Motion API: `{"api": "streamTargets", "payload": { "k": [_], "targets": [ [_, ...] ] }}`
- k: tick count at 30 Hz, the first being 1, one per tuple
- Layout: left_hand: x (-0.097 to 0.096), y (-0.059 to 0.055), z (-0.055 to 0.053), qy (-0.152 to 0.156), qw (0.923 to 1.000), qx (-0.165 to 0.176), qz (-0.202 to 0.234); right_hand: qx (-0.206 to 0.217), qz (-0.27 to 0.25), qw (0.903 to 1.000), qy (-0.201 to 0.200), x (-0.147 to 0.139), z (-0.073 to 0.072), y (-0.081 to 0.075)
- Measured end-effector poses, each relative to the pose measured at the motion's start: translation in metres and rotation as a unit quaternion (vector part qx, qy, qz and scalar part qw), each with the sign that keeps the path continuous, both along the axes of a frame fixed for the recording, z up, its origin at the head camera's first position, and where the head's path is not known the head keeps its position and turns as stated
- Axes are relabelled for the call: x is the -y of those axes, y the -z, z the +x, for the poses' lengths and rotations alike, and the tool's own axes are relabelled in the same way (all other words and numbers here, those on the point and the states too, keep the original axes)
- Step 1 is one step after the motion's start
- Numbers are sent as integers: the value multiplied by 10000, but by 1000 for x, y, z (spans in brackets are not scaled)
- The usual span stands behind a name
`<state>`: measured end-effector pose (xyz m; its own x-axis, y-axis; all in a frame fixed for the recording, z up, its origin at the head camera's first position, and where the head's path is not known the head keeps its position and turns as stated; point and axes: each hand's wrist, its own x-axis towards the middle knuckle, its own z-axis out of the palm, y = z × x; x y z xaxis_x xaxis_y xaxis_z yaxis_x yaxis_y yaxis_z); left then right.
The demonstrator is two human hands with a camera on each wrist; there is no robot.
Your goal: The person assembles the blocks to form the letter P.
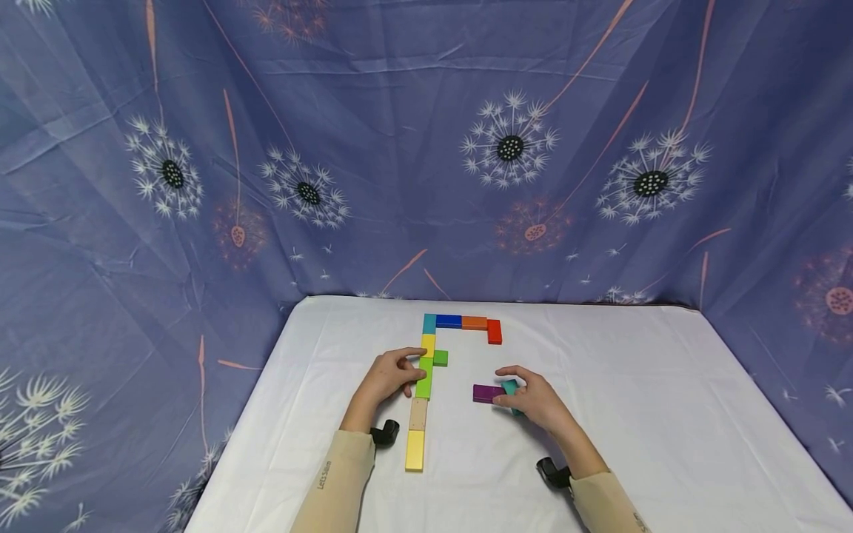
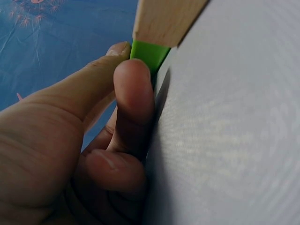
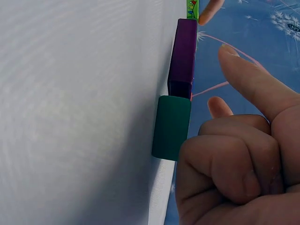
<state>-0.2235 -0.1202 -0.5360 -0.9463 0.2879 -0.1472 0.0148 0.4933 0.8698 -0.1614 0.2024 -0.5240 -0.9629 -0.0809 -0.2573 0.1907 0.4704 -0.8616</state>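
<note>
A line of blocks runs along the white-covered table. My left hand [image 1: 393, 372] is beside its middle, fingertips against the yellow block [image 1: 428, 345] and the light green block [image 1: 423, 379]; in the left wrist view, fingertips meet the green block [image 2: 149, 56] below the bare wooden block [image 2: 166, 21]. My right hand [image 1: 534, 400] hovers around a purple block [image 1: 487, 393] and a teal block [image 1: 509, 386], index finger stretched out and thumb near the purple one. Seen from the right wrist, the teal block [image 3: 172, 126] abuts the purple block [image 3: 183, 56]; other fingers are curled.
Nearer me in the line lie a wooden block [image 1: 417, 414] and a gold-yellow block [image 1: 415, 451]. At the far end come teal [image 1: 429, 323], blue [image 1: 449, 321], orange [image 1: 474, 323] and red [image 1: 494, 332] blocks. A small green block [image 1: 440, 358] juts right. Patterned cloth [image 1: 400, 163] hangs behind.
</note>
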Motion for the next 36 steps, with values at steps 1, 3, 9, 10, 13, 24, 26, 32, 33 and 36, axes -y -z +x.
{"api": "streamTargets", "payload": {
  "k": [1,3,9,10,13,24,26,32,33,36],
  "targets": [
    [0,0,0,7,10000,-13,-7,8,15,10000,6,0,0,0],
    [0,0,0,12,10000,-18,-18,26,50,10000,13,1,1,0],
    [0,-1,0,-25,10000,43,0,-17,312,9995,45,0,0,4],
    [0,-1,0,-41,10000,58,10,-64,386,9992,53,0,0,4],
    [-1,-2,1,-65,9999,77,35,-192,590,9981,54,0,0,6],
    [0,0,1,-42,10000,22,32,-415,931,9948,19,3,3,5],
    [0,0,1,-31,10000,14,38,-406,903,9951,19,4,3,4],
    [0,0,0,-22,10000,26,65,-393,804,9960,18,5,5,3],
    [0,-1,0,-21,10000,24,63,-401,801,9960,20,5,5,3],
    [0,-1,0,-25,10000,17,57,-414,803,9959,21,5,5,3]
  ]
}}
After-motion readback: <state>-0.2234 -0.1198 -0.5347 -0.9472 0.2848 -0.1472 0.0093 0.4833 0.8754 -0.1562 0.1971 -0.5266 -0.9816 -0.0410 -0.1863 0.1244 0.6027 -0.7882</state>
